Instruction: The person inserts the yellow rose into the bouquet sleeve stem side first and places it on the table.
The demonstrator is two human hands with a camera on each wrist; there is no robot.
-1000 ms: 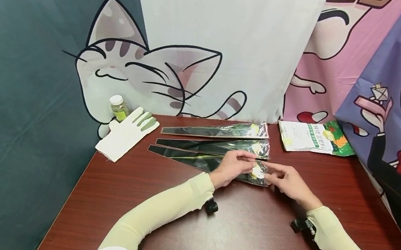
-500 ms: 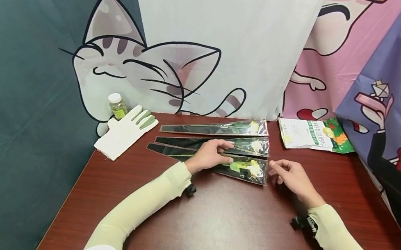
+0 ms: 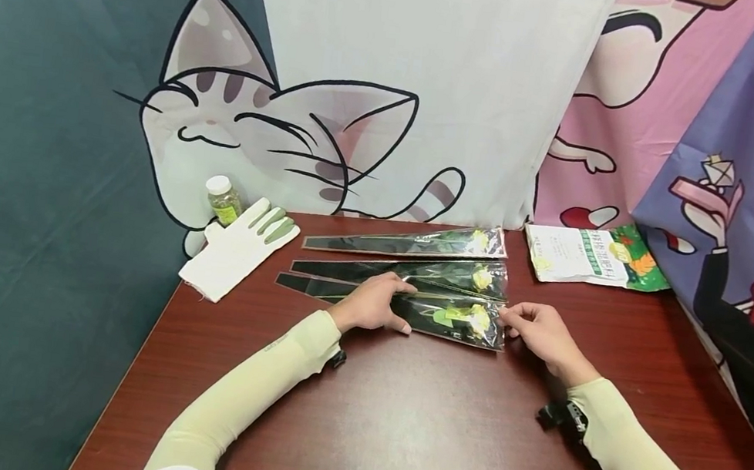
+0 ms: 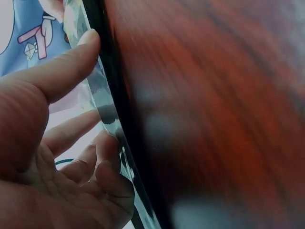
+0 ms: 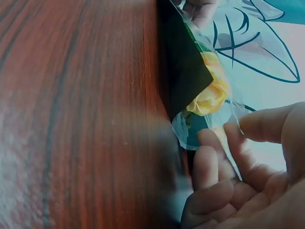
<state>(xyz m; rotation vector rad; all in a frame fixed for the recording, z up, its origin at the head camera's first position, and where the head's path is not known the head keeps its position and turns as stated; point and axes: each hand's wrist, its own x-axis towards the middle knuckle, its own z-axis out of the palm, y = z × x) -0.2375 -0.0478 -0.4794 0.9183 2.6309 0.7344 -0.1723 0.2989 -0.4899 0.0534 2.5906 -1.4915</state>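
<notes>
A long tapered flower sleeve (image 3: 430, 323), black with a clear film front, lies nearest me on the table with a yellow rose (image 5: 209, 98) inside its wide right end. My left hand (image 3: 371, 304) rests across the sleeve's middle, thumb and fingers spread apart. At the wide end my right hand (image 3: 542, 335) pinches the clear film edge between thumb and forefinger; its other fingers curl beneath. Two similar sleeves lie behind it: a middle sleeve (image 3: 400, 273) with a yellow flower, and a far sleeve (image 3: 390, 246) with a pale yellow one.
At the back left, a white glove (image 3: 235, 254) with green-grey fingertips lies beside a small white-capped jar (image 3: 223, 200). A white and green printed bag (image 3: 587, 257) lies at the back right. Printed cloth (image 3: 439, 56) hangs behind the dark red wooden table (image 3: 439, 428).
My left hand has moved left along the near sleeve, away from the flower, and now rests on its middle. The right hand stays at the wide end and now pinches its edge.
</notes>
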